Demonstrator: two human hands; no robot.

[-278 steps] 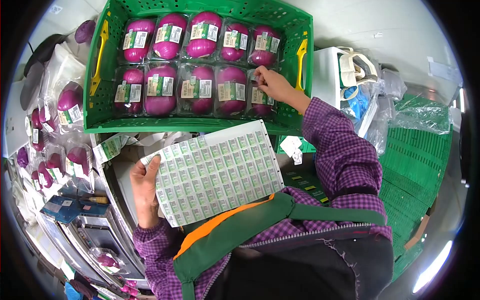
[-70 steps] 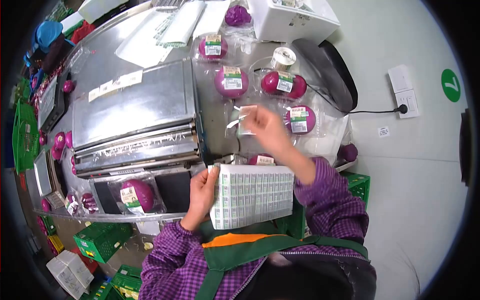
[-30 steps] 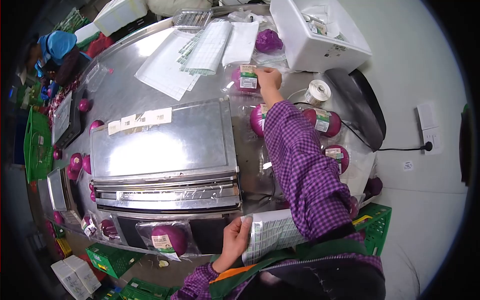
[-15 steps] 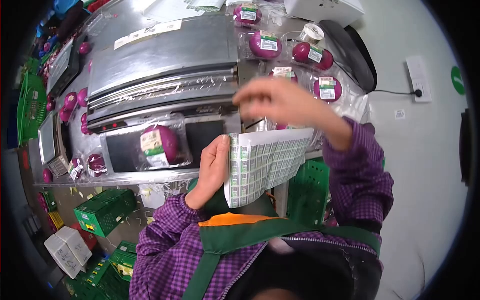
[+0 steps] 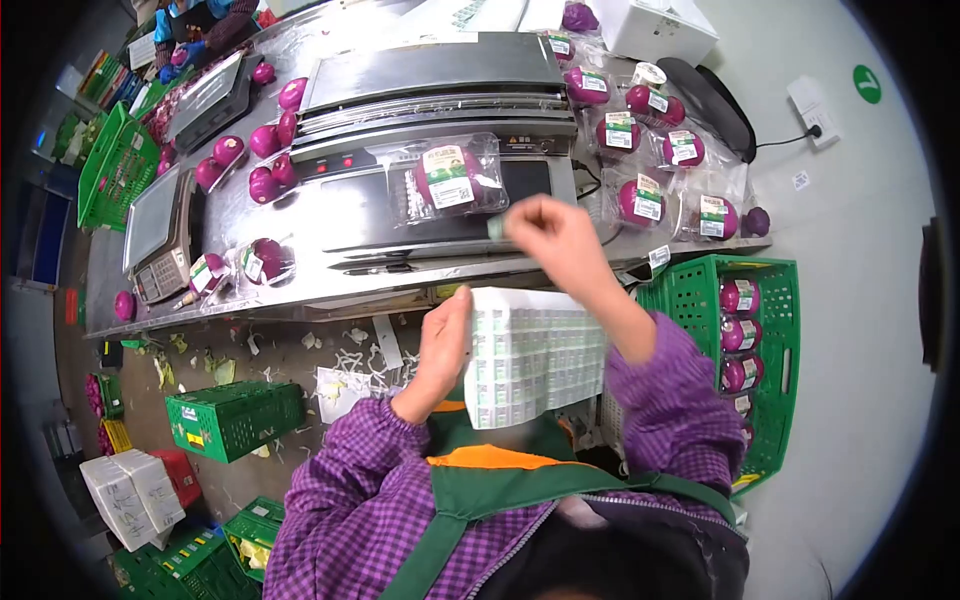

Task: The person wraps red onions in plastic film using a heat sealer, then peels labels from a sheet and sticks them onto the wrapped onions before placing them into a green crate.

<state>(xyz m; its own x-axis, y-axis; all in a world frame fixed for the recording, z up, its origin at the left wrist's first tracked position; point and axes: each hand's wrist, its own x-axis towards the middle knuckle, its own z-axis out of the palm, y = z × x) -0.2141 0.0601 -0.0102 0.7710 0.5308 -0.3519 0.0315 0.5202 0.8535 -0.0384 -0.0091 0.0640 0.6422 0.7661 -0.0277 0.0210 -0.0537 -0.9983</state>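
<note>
My left hand [image 5: 441, 345] grips the left edge of a sheet of small printed labels [image 5: 535, 355], which hangs in front of my apron. Above the sheet, my right hand [image 5: 562, 240] pinches a small greenish label [image 5: 496, 229] between thumb and fingertips. Just beyond that label, a plastic-wrapped pack of red onion [image 5: 462, 180] rests on the dark plate of the wrapping machine [image 5: 430, 75]. The pack bears a green and white label on top. My right hand is apart from the pack.
More wrapped onions [image 5: 640, 200] stand on the right of the steel table, beside a label roll [image 5: 648, 74]. Loose onions [image 5: 265, 140] and a scale [image 5: 162, 240] are at left. A green crate [image 5: 790, 380] holds packs at lower right. Another person's arm [image 5: 228, 25] shows at far left.
The view has shifted right, bringing the right-hand crate into fuller view. My right hand has come down and left toward the pack, now showing a small label in its fingers. My left hand keeps the sheet.
</note>
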